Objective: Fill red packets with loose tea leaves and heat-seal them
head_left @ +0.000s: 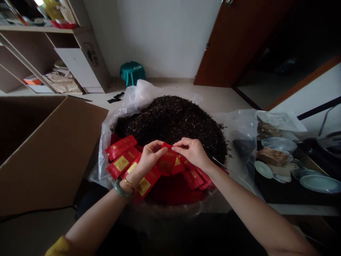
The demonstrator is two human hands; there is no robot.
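Note:
Between my two hands is a red packet (165, 161) with gold print. My left hand (151, 154) pinches its upper left edge, thumb against fingers. On the upper right edge, my right hand (190, 151) has the same kind of pinch. More red packets (122, 163) with gold panels lie under and left of my left wrist. Another stack of red packets (195, 177) lies below my right forearm. Just beyond my hands rises a large heap of dark, dry loose leaves (176, 115), resting in a clear plastic bag (105, 142) with its rim folded outward.
A big open cardboard box (61, 153) stands at the left. On the right, a dark tray (282, 193) bears dishes and a small white plate (263, 169). Behind are a shelf unit (80, 57), a teal covered object (132, 73) and a brown door (239, 42).

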